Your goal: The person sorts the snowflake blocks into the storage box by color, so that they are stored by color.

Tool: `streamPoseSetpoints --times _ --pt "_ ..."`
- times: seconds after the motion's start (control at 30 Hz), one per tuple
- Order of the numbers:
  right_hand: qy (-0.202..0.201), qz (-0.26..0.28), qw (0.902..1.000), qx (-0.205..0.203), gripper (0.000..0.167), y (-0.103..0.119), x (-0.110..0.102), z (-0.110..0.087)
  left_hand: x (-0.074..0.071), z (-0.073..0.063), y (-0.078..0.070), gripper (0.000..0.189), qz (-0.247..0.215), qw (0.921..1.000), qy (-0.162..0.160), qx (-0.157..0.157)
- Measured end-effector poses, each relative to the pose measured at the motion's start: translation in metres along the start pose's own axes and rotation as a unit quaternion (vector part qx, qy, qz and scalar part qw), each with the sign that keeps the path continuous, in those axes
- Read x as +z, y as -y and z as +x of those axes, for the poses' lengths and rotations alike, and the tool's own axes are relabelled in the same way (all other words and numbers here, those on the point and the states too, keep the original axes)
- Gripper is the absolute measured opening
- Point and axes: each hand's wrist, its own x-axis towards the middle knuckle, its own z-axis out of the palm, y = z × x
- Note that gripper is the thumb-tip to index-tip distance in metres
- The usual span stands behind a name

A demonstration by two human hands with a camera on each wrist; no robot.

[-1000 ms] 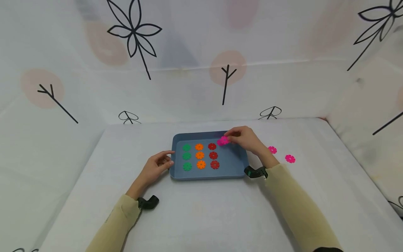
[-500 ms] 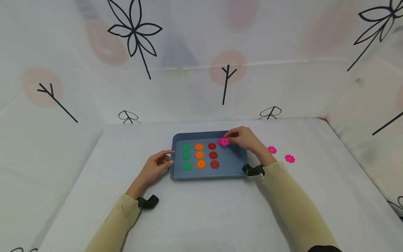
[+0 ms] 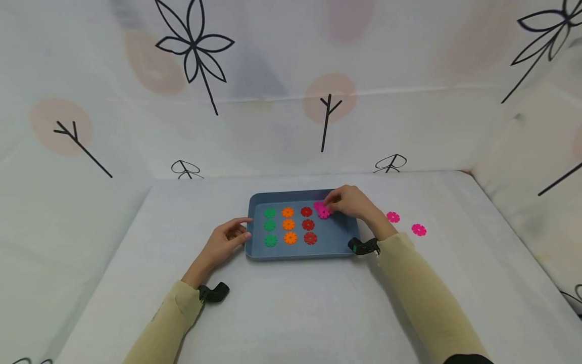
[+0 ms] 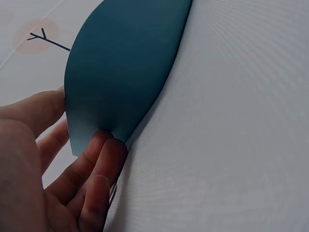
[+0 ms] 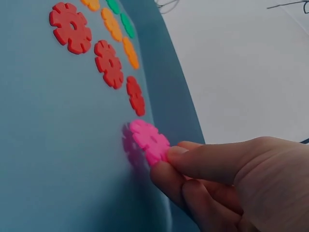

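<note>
At the blue-grey tray [image 3: 282, 255], my left hand [image 3: 224, 242] holds the left edge; in the left wrist view its fingertips [image 4: 113, 145] press the outer wall. Over the tray's far right part, my right hand [image 3: 352, 202] pinches a pink flower-shaped disc [image 5: 150, 140] between thumb and finger. The disc is tilted and its shadow falls on the tray floor. Just behind it in the head view shows another pink disc [image 3: 318, 205], partly covered. To their left lie columns of red discs [image 3: 308, 224], orange discs [image 3: 288, 224] and green discs [image 3: 270, 225].
Two more pink discs [image 3: 393, 217] lie on the white tablecloth [image 3: 291, 313] right of the tray, beside my right forearm. A white cloth backdrop [image 3: 273, 131] with printed plants rises behind the table and at both sides.
My right hand has moved the pinched pink disc a little toward me, uncovering more of the pink disc behind it. My left hand and the tray have stayed in place.
</note>
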Motion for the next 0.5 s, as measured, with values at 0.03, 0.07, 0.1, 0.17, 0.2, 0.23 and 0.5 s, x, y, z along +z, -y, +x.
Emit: streamPoseSetpoints --times 0.03,0.07,0.1,0.17,0.2,0.23,0.5 --pt "0.000 -0.002 1.0000 -0.001 0.016 0.0000 0.0006 0.0003 0.0001 -0.0002 0.0004 0.040 -0.001 1.0000 0.000 0.001" --pt "-0.002 -0.005 1.0000 -0.003 0.016 0.0001 0.0012 0.0004 0.0003 -0.0002 0.0010 0.040 -0.002 1.0000 -0.001 0.002" --pt "-0.003 -0.008 1.0000 -0.004 0.015 0.0002 0.0018 0.0006 0.0004 -0.0002 0.0016 0.040 -0.004 1.0000 -0.001 0.002" --pt "-0.007 -0.013 0.9999 -0.005 0.014 0.0008 0.0025 0.0006 0.0004 0.0002 0.0026 0.040 -0.005 1.0000 -0.002 0.004" --pt "-0.008 -0.016 0.9998 -0.006 0.014 0.0013 0.0028 0.0006 0.0003 0.0003 0.0030 0.040 -0.006 1.0000 -0.002 0.005" --pt "-0.009 -0.019 0.9998 -0.006 0.014 0.0017 0.0031 0.0006 0.0003 0.0004 0.0036 0.040 -0.007 1.0000 -0.002 0.005" --pt "-0.005 -0.011 0.9999 -0.001 0.015 0.0033 0.0022 -0.0014 0.0002 0.0009 0.0040 0.040 -0.008 0.9999 0.001 0.006"
